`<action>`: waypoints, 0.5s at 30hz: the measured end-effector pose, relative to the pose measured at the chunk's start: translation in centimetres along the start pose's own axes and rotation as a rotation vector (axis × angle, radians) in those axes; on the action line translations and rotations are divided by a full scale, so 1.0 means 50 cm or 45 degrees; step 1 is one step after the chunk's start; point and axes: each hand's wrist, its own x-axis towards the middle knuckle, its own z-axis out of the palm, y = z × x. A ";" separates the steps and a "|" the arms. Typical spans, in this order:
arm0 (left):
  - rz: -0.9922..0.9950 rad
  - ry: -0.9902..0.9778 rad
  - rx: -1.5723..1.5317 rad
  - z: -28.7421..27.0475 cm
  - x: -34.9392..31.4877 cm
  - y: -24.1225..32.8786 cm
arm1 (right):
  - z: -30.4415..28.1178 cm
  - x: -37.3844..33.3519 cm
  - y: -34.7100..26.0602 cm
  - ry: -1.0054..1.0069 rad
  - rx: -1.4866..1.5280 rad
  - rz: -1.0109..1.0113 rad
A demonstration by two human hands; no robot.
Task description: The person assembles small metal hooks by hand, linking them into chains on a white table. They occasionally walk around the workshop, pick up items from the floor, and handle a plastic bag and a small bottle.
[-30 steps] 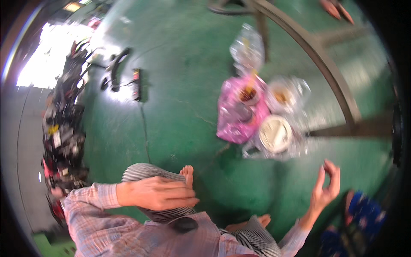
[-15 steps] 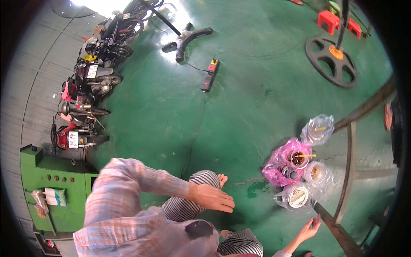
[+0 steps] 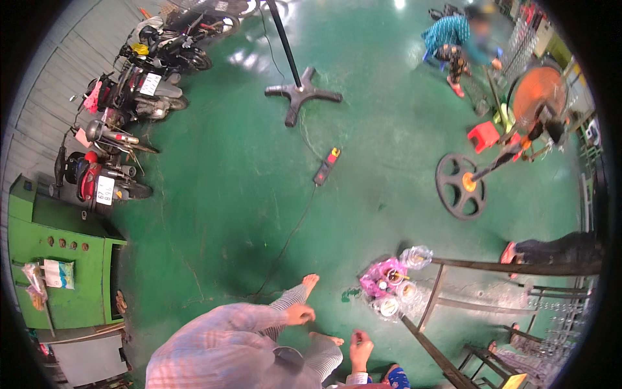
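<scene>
My left hand (image 3: 300, 315) lies loosely over my left knee in striped trousers (image 3: 288, 329), fingers stretched and nothing seen in them. My right hand (image 3: 361, 351) is raised in front of my lap, its fingers curled in; whether something small is between them is hidden. Right of it on the floor stand several drinks: a lidded cup (image 3: 388, 306) in clear plastic, a cup (image 3: 407, 290) in a clear bag, and a dark drink with a yellow straw beside a pink bag (image 3: 371, 280). Another bagged cup (image 3: 416, 257) stands behind them. Neither hand touches these.
A metal frame (image 3: 424, 337) extends beside the drinks. Ahead lie a power strip (image 3: 327, 167) with its cable, a stand base (image 3: 301, 94) and a fan's round base (image 3: 447, 185). Motorbikes (image 3: 152, 97) and a green cabinet (image 3: 71, 259) line the left. A person (image 3: 447, 39) sits far right.
The view has lifted, bringing the seated person and the whole fan into sight. My right hand has come from beside the metal frame in toward my lap, its fingers more curled.
</scene>
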 end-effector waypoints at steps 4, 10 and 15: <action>0.250 -0.373 0.078 -0.185 -0.216 0.113 | -0.060 -0.026 -0.202 -0.437 -0.114 -0.142; -0.009 -0.242 -0.316 -0.392 -0.526 0.360 | -0.206 0.060 -0.641 -1.341 0.379 0.065; 0.035 -0.047 -0.786 -0.347 -0.638 0.360 | -0.183 0.159 -0.729 -1.978 0.158 0.090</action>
